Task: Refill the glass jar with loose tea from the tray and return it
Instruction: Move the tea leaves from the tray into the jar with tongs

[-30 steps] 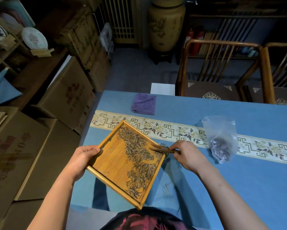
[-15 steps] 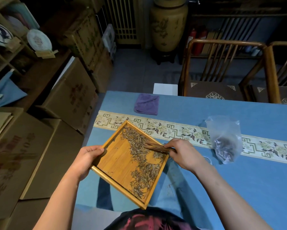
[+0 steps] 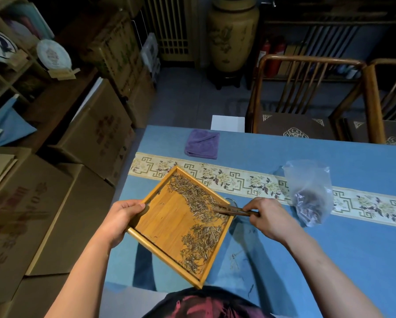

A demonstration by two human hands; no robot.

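Observation:
My left hand (image 3: 120,220) grips the left rim of a square bamboo tray (image 3: 167,222), held tilted above the blue table. Loose tea leaves (image 3: 200,226) lie along the tray's right side, in an upper band and a lower heap. My right hand (image 3: 266,218) pinches a dark wooden scoop (image 3: 232,210) whose tip lies in the leaves near the tray's right rim. Just behind that rim, only a thin arc of the glass jar's mouth (image 3: 230,199) shows; the rest of the jar is hidden by the tray.
A clear plastic bag (image 3: 311,191) with dark tea stands to the right on the patterned runner. A folded purple cloth (image 3: 202,142) lies at the table's far edge. Wooden chairs (image 3: 307,92) stand behind the table, cardboard boxes (image 3: 61,180) to the left.
The scoop has swept back into the upper band of leaves by the right rim, leaving a gap between the upper leaves and the lower heap. The tray stays in my left hand.

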